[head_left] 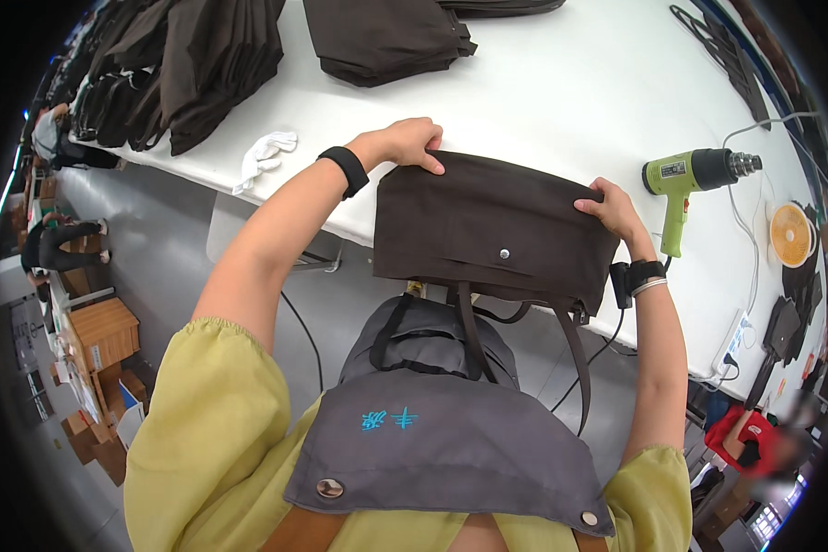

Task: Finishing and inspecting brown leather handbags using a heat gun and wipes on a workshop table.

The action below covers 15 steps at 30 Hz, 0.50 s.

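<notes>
White and long, the worktable [561,83] fills the upper part of the head view, with a grey floor and cardboard boxes below its near edge.

Both hands hold a dark brown fabric bag with a front flap and a metal snap [495,241], which lies flat at the table's near edge with its brown straps [570,354] hanging down over the side toward the person's grey apron [442,432]. The left hand [407,143] is closed over the bag's upper left corner, fingers curled across the top edge. The right hand [612,210] pinches the upper right corner in the same way.

As a judgement, the bag looks squared up and flattened but not yet folded, while stacks of folded dark brown fabric pieces [202,64] and another pile [386,37] farther back suggest finished ones set aside.

Just right of the bag lies a green and black heat gun [695,175] with its cable, near a small round orange fan [791,235]. A white cloth glove [267,155] rests at the table's left edge.
</notes>
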Tool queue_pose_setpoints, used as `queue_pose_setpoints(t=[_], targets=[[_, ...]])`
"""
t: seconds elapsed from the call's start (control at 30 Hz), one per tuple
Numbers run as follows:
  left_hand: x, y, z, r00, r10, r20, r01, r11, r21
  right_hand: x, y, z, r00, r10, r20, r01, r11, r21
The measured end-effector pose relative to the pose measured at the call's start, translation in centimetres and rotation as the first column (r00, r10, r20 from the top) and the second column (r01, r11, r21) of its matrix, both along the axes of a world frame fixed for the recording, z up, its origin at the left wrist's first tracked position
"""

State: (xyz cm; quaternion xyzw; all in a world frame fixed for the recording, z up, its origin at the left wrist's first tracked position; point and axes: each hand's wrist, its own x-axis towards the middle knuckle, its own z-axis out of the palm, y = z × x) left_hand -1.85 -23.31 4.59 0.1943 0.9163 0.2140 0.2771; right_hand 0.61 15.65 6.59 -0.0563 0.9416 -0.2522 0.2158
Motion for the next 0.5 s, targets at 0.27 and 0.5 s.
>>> queue_pose_setpoints(t=[0.27,0.5], targets=[[1.4,0.8,5.6,0.999,-0.025,-0.031,0.032,0.968,0.250,2.8,1.1,6.9,0.997,-0.032,-0.075,0.027,0.998,-0.065],[0.9,1.4,25.0,0.667,0.241,-0.704,0.136,0.890,0.434,5.1,1.5,20.7,0.535,-0.350,-0.769,0.060,0.924,-0.379]])
